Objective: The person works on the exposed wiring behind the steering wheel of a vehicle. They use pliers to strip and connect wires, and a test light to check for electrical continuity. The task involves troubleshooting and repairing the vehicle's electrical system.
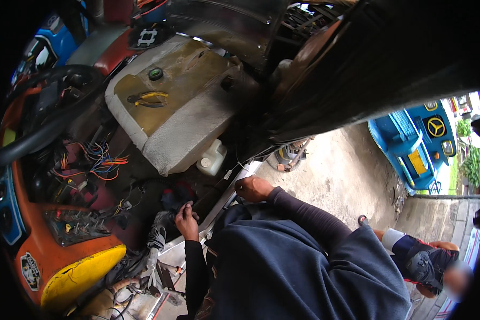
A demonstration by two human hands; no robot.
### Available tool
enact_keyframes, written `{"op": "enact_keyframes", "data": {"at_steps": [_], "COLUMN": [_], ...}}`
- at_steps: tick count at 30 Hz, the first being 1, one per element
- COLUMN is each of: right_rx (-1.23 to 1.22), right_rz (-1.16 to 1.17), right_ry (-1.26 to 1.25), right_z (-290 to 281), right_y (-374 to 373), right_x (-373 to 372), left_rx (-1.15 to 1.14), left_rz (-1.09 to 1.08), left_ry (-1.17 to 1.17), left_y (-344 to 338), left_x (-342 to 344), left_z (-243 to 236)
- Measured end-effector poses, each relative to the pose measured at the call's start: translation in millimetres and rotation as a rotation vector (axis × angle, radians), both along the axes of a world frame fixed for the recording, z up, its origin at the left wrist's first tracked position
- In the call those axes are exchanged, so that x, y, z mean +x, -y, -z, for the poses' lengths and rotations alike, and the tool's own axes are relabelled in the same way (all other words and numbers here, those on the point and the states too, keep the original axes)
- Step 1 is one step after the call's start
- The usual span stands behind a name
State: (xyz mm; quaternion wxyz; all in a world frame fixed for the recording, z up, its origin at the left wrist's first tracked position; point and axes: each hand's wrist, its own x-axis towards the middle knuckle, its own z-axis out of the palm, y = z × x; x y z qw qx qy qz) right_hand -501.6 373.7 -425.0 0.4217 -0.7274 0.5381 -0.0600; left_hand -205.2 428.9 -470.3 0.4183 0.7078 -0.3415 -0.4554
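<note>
My left hand is at the inner side of a pale metal sill, fingers bent together next to dark cloth-like material. What it grips, if anything, is hidden. Over the far part of the sill my right hand is curled closed, and its contents do not show. A thin pale wire sticks up just beyond it. Left of the sill, a bundle of dark cables hangs near my left hand. A whitish plastic jug stands beyond both hands.
A grey-and-tan padded engine cover carries yellow-handled pliers and a dark green ring-shaped cap. Loose coloured wires spill below a black steering wheel. A person is outside at right, near a blue vehicle panel.
</note>
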Motion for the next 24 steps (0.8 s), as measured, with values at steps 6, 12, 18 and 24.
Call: {"op": "enact_keyframes", "data": {"at_steps": [6,12,18,24], "right_rx": [-0.013,-0.028,-0.083,-0.145], "right_rz": [0.083,0.055,0.046,0.061], "right_ry": [0.024,-0.081,-0.09,0.009], "right_z": [1.2,28.1,44.6,31.5], "right_y": [-16.9,-18.2,-25.5,-46.4], "right_x": [3.3,22.0,27.1,27.9], "left_rx": [-0.02,0.005,0.011,0.018], "left_rz": [0.049,0.096,0.162,0.178], "left_ry": [-0.03,-0.076,-0.112,-0.119], "left_y": [-0.4,-0.6,-1.8,-3.3], "left_x": [1.2,9.2,11.7,8.5], "left_z": [1.3,0.2,-2.1,-10.9]}}
